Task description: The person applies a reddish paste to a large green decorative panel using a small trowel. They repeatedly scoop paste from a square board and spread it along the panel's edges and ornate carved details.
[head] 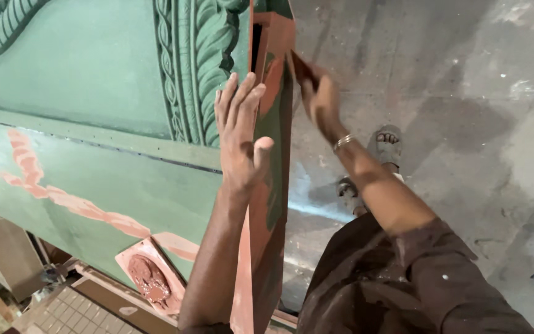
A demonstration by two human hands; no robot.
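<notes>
The left hand (240, 133) lies flat and open against the carved green panel (94, 80), fingers spread slightly and pointing upward, the palm pressed near the panel's right-hand border where a rope-like carved moulding (193, 68) runs vertically; the thumb hooks round onto the panel's side edge (270, 204), which is coated in reddish-brown with green patches. The right hand (319, 99) is raised beside the upper part of that same edge, fingers drawn together and pinching a small dark reddish-brown piece (301, 67), a scrap of abrasive sheet or pad by its look, though its exact kind cannot be told; the piece touches the edge near the top of the frame. A thin metal bangle (343, 142) sits on the right wrist. The panel stands upright and fills the left half of the view, its lower green section crossed by a wavy pinkish-orange strip (63, 201) and carrying a square reddish carved rosette (149, 278) near the bottom. The person wears a dark brown sleeve (440, 272) flecked with pale specks. Below, on a grey, stained concrete floor (477, 93), a foot in a sandal (385, 145) is visible, well apart from the panel's edge
</notes>
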